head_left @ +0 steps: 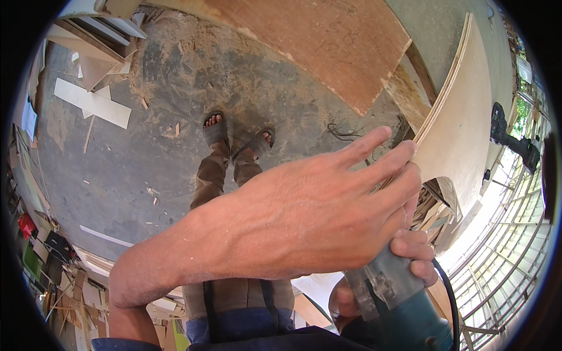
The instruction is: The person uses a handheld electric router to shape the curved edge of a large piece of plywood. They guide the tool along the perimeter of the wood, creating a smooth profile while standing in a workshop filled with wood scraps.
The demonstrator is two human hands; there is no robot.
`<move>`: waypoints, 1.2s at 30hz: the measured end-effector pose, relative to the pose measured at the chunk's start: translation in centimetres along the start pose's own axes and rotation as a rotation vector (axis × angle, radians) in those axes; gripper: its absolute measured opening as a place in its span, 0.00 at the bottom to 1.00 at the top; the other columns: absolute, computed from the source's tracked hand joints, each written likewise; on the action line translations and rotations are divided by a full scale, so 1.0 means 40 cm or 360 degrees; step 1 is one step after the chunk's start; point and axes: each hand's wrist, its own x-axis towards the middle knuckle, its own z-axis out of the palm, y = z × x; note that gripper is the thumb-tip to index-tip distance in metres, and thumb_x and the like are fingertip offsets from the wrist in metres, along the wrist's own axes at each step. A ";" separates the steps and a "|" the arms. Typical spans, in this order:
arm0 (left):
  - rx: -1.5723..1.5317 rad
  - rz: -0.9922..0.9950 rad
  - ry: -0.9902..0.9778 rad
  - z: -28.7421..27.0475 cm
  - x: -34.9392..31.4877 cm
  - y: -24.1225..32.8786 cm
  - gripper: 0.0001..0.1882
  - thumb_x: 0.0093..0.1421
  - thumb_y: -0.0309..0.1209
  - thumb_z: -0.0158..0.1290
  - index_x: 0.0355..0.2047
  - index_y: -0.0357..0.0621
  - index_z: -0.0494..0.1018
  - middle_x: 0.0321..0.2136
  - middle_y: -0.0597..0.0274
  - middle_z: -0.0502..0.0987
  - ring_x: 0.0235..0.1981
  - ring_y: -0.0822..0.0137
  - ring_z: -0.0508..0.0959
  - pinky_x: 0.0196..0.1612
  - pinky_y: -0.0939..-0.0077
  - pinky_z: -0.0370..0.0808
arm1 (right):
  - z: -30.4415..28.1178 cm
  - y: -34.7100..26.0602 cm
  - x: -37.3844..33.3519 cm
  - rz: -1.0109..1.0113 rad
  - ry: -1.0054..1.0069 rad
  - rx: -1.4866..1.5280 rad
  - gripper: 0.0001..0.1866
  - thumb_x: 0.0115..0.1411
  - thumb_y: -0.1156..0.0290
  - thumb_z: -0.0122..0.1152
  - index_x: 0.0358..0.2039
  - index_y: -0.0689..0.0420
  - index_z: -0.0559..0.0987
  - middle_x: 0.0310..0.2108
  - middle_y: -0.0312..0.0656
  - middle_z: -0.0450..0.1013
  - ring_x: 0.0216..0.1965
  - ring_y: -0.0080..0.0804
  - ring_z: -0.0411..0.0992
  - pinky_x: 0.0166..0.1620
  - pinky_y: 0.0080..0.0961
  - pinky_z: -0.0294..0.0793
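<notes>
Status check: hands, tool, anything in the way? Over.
Right hand gripping teal power tool. Left hand by plywood panel, contact unclear. Black cord close beside tool.

Just past the left hand's point(339, 210) fingertips, to their right, is the wooden sheet point(462, 123); whether they touch is unclear. Nearer the body than those fingertips, the right hand point(413, 253) is around the power tool point(404, 319), with a cord point(452, 298) along its right side. Farther right of both hands lies a drill point(516, 140). Ahead of the left hand is a board point(333, 50); ahead and leftward, sandals point(214, 128) on the floor point(134, 175).
</notes>
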 end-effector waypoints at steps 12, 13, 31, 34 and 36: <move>0.0102 0.0016 -0.0151 -0.023 0.024 0.000 0.18 0.57 0.32 0.61 0.43 0.32 0.83 0.49 0.48 0.78 0.62 0.46 0.74 0.70 0.48 0.68 | -0.009 0.013 -0.002 -0.0019 0.0032 0.0015 0.53 0.50 0.54 0.84 0.69 0.49 0.58 0.58 0.44 0.64 0.58 0.42 0.66 0.66 0.45 0.64; 0.0101 0.0026 -0.0153 -0.024 0.028 0.000 0.17 0.58 0.32 0.61 0.43 0.32 0.84 0.49 0.48 0.78 0.62 0.46 0.74 0.70 0.48 0.68 | -0.012 0.009 -0.003 -0.0007 0.0043 0.0010 0.53 0.50 0.54 0.84 0.69 0.49 0.58 0.58 0.44 0.64 0.58 0.42 0.66 0.66 0.44 0.64; 0.0173 -0.0004 -0.0066 -0.010 0.028 -0.008 0.12 0.56 0.34 0.61 0.34 0.37 0.84 0.43 0.55 0.77 0.59 0.51 0.74 0.68 0.53 0.68 | -0.020 0.032 0.002 0.0007 0.0068 0.0043 0.54 0.46 0.56 0.84 0.68 0.50 0.59 0.56 0.44 0.66 0.59 0.42 0.67 0.68 0.43 0.64; 0.0141 0.0010 -0.0073 -0.005 0.032 -0.013 0.12 0.57 0.34 0.61 0.34 0.37 0.84 0.44 0.54 0.77 0.59 0.50 0.75 0.68 0.52 0.68 | -0.024 0.028 -0.002 0.0030 0.0084 0.0026 0.54 0.46 0.56 0.84 0.68 0.49 0.59 0.57 0.44 0.66 0.59 0.42 0.66 0.68 0.44 0.64; 0.0140 -0.0006 -0.0051 -0.002 0.029 -0.011 0.11 0.57 0.33 0.61 0.34 0.37 0.84 0.44 0.54 0.77 0.59 0.50 0.75 0.68 0.52 0.68 | -0.021 0.040 -0.008 0.0005 0.0091 0.0060 0.54 0.47 0.57 0.83 0.68 0.49 0.59 0.57 0.44 0.66 0.59 0.42 0.66 0.68 0.44 0.64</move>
